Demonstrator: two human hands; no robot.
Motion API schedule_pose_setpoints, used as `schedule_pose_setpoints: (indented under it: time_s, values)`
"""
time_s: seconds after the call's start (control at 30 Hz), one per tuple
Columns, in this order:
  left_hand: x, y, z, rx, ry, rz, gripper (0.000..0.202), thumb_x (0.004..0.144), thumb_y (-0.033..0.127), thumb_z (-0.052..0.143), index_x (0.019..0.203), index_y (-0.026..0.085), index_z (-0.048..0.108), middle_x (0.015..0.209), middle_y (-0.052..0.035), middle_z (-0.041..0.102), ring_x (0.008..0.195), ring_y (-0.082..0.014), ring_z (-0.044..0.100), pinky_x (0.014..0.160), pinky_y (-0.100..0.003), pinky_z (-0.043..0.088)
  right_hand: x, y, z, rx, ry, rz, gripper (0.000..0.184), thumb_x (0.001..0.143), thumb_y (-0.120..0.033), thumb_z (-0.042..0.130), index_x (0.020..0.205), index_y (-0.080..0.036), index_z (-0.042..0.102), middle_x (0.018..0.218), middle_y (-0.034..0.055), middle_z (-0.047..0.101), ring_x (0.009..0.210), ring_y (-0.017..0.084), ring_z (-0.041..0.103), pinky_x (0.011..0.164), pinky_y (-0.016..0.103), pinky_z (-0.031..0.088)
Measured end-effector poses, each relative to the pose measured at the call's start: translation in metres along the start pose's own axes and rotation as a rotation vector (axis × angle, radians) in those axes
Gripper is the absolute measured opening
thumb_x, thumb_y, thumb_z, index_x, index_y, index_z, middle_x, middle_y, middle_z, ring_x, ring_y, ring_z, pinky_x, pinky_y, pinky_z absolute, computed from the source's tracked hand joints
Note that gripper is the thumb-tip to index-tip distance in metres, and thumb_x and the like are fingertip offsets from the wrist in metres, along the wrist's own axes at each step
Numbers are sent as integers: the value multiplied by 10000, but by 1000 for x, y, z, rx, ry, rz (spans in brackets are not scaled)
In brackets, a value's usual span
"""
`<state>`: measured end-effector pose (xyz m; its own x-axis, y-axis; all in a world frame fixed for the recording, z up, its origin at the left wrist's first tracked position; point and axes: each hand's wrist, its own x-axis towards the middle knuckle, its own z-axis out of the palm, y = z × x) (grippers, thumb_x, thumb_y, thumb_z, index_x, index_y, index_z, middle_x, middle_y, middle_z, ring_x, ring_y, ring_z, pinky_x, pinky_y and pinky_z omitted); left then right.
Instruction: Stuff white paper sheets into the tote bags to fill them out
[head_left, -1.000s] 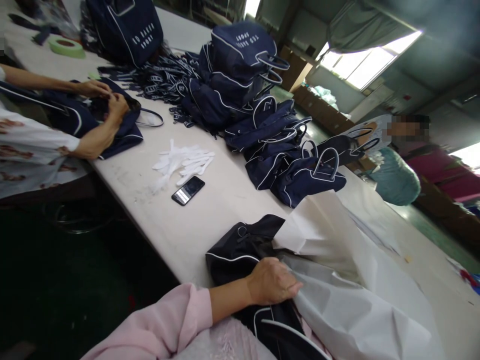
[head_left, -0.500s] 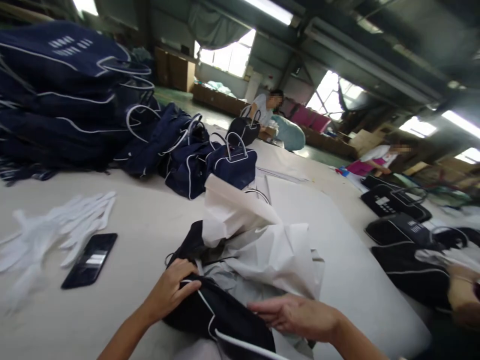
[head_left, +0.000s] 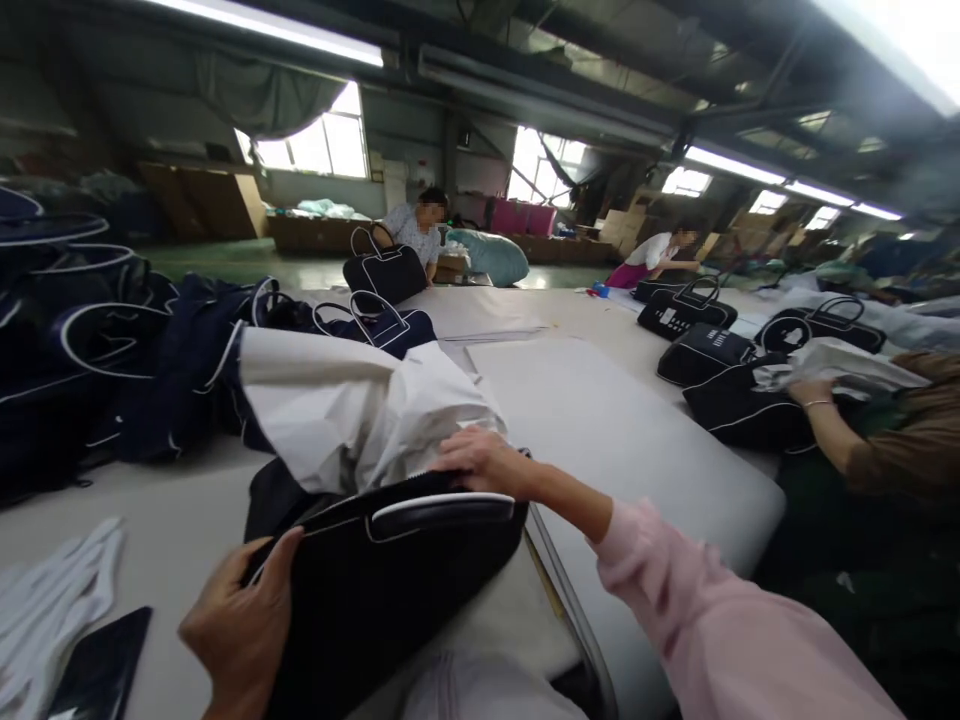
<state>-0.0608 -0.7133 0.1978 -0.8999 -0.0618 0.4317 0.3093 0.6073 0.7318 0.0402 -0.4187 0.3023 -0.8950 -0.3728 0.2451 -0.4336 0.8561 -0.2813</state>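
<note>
A black bag [head_left: 390, 580] with white piping and a white-edged handle [head_left: 442, 512] leans on the table before me, its zippered mouth facing away. My left hand [head_left: 244, 610] grips the bag's left edge, thumb on the near side. Crumpled white paper-like sheeting [head_left: 322, 400] bulges up out of the opening. Over at the right end of that mouth lies my right hand [head_left: 487, 462], fingers stretched leftward against the sheeting and the zipper edge; the bag hides part of the fingertips.
Navy bags [head_left: 180, 370] are heaped at left. White strips [head_left: 67, 600] and a phone [head_left: 101, 665] lie at lower left. At right, a co-worker's hand [head_left: 814, 392] holds white sheeting by several black bags [head_left: 705, 350]. Two other people work farther back.
My view has swung right and levelled. The black bag is tipped up with its handle side toward me. My right hand has moved from its near side to the opening.
</note>
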Motion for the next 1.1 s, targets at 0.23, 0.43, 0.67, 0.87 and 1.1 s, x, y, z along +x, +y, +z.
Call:
schedule_pose_setpoints:
  time_s: [0.23, 0.43, 0.67, 0.87, 1.1]
  values:
    - [-137, 45, 38, -302, -603, -30, 613, 865, 472, 547, 1367, 138, 437, 1360, -199, 538, 1274, -311, 519, 1061, -482, 451, 58, 102, -12, -285, -161, -87, 221, 899, -107, 488, 943, -170, 695, 1198, 89, 604, 1189, 219, 434, 1078, 367, 242]
    - [-143, 12, 35, -641, -1258, 120, 313, 840, 372, 564, 1100, 272, 706, 1160, -106, 696, 1086, -250, 659, 955, -401, 532, 67, 148, -5, -146, -204, 421, 251, 670, 57, 525, 708, -110, 709, 1107, 130, 663, 1037, 223, 569, 922, 284, 405]
    - [-35, -63, -8, -298, -337, -461, 527, 578, 612, 683, 896, 194, 718, 981, -108, 743, 992, -341, 679, 959, -456, 524, 3, 48, 45, 365, 128, 613, 357, 868, -207, 515, 1178, -114, 667, 1089, 95, 703, 973, 212, 649, 882, 296, 485]
    - [17, -16, -2, -452, -409, -367, 611, 710, 588, 623, 1136, 150, 652, 1194, -130, 672, 1131, -327, 606, 998, -461, 486, -41, -70, 115, 769, -123, 609, 629, 706, -432, 761, 1276, -199, 635, 1210, 100, 642, 1125, 294, 594, 993, 365, 461]
    - [20, 2, 31, -641, -620, -319, 628, 900, 599, 330, 1260, 150, 581, 1305, -136, 587, 1145, -267, 573, 936, -400, 509, -22, -84, 143, 705, 115, 702, 951, 543, -378, 852, 1384, -149, 473, 1369, 150, 507, 1262, 320, 479, 1115, 396, 355]
